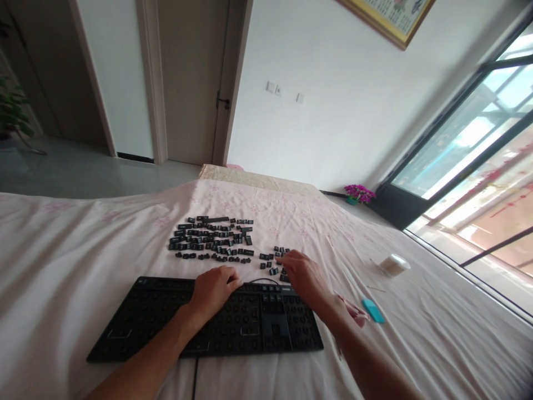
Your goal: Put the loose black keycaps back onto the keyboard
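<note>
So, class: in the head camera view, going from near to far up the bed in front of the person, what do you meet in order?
Black keyboard base → left hand resting on its far edge → big spread of loose black keycaps → far edge of the bed → door.

— What is under my left hand (pixel 214 289)?
— Matt black plastic: the keyboard (pixel 166 322), its bare sockets dull. The loose keycaps (pixel 210 239) by my right hand (pixel 302 275) look the same matt plastic.
— And beneath?
— Soft, faintly creased cloth, the bedsheet (pixel 75 244), pale with a printed pattern. The turquoise piece (pixel 373 311) looks like smooth plastic.
</note>
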Motion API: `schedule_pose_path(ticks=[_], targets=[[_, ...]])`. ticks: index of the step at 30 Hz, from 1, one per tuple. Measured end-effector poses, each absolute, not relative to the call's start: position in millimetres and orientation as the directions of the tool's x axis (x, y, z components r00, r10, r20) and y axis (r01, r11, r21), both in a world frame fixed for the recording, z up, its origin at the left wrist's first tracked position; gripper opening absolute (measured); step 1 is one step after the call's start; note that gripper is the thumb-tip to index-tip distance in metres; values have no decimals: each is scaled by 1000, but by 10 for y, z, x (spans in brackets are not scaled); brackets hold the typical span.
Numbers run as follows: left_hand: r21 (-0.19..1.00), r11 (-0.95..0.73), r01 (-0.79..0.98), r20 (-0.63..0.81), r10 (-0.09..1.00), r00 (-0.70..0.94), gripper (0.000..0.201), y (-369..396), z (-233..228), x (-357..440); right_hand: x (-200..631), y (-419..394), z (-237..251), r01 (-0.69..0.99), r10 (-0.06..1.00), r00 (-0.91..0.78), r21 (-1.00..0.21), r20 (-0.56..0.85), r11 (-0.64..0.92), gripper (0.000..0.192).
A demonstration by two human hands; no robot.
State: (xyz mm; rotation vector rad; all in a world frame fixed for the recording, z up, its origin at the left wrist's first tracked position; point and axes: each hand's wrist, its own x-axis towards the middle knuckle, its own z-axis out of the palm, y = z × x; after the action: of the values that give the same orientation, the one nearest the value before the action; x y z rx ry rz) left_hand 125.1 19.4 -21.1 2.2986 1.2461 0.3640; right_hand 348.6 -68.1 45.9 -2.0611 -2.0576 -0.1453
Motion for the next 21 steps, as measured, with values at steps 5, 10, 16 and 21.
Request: schedule_pose_path(ticks=[5, 10, 16, 21], targets=[[563, -448, 694, -9, 837, 548, 16, 202, -220, 1242, 3505, -96, 255, 998, 989, 37, 46, 143, -44, 21], [577, -436, 690, -13, 840, 542, 15, 209, -220, 1251, 3454, 131, 133, 993, 994, 17, 118, 108, -30, 18], [572, -451, 685, 8, 839, 544, 15, 217, -231, 1254, 3352, 219, 129, 981, 998, -9, 192, 61, -3, 16], [565, -450, 692, 2, 839, 544, 16, 226, -246, 1248, 3297, 262, 82, 970, 999, -38, 241, 33, 29, 15]])
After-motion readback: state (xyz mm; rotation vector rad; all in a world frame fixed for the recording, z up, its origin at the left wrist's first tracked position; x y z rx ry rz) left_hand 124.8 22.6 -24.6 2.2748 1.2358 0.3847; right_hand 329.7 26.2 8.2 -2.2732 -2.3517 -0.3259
